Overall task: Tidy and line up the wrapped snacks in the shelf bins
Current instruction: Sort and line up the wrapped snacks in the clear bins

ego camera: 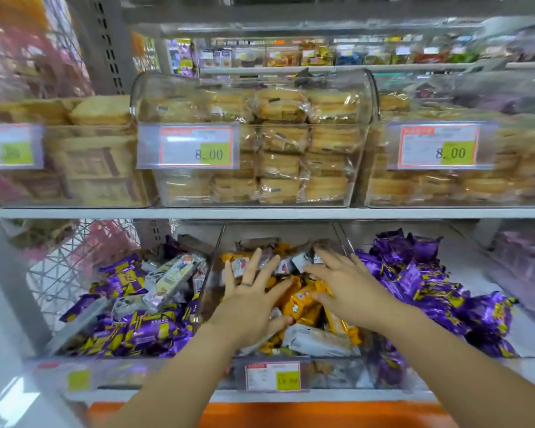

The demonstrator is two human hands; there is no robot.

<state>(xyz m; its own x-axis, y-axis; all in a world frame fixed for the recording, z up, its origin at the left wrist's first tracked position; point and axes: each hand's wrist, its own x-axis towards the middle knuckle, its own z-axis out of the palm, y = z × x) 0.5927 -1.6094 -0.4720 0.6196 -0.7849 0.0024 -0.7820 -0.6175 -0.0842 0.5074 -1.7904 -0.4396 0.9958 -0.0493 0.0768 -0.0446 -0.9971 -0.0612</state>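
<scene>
Orange wrapped snacks, glossy, jumbled, heaped in clear bin

Price tag up top reads 8.00, second tag to the rt same. Grey post top left, orange strip along the btm.

Upper shelf at 12 o'clock — three clear bins side by side on it: left bin at 10, domed middle bin at 12, right bin at 2, all stacked with tan wrapped cakes. Lower shelf at 6 — left tray at 8 with purple packs, centre tray at 6 with orange packs; purple heap at 4, container unclear.
</scene>
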